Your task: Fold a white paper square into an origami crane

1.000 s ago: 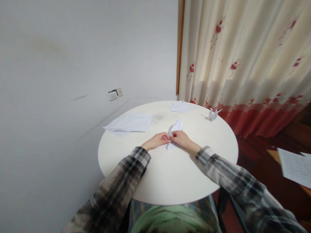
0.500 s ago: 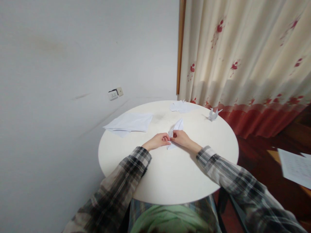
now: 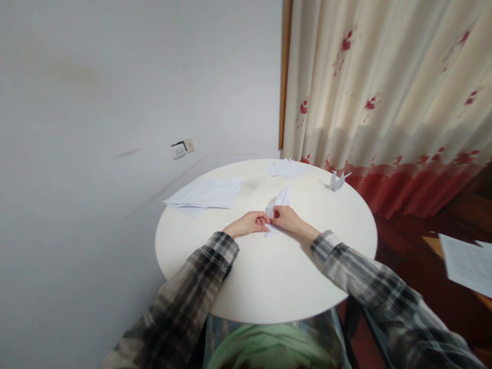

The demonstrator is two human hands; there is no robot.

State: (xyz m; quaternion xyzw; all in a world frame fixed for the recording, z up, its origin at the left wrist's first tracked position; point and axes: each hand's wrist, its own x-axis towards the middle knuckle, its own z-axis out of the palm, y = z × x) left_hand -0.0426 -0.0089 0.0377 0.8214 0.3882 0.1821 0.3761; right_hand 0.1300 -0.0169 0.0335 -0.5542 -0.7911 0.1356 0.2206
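A folded piece of white paper (image 3: pixel 282 198) lies on the round white table (image 3: pixel 269 287), its pointed end aimed away from me. My left hand (image 3: pixel 251 223) is at its left edge, thumb and fingers curled together on the paper. On the near middle of the paper, my right hand (image 3: pixel 286 217) pinches a fold between thumb and fingers. Both hands nearly meet, and they cover the middle of the folded paper. A small near tip of it shows below the fingers.
Left of the hands lies a stack of white paper sheets (image 3: pixel 207 193). More white paper (image 3: pixel 286 168) is at the table's far edge. A folded paper crane (image 3: pixel 337 182) stands at the far right. A wall socket (image 3: pixel 178 150), a curtain (image 3: pixel 369 82) and printed sheets (image 3: pixel 465 264) surround the table.
Both hands stay almost in place on the folded paper, with only tiny finger shifts. The view has moved very slightly; nothing else visibly differs.
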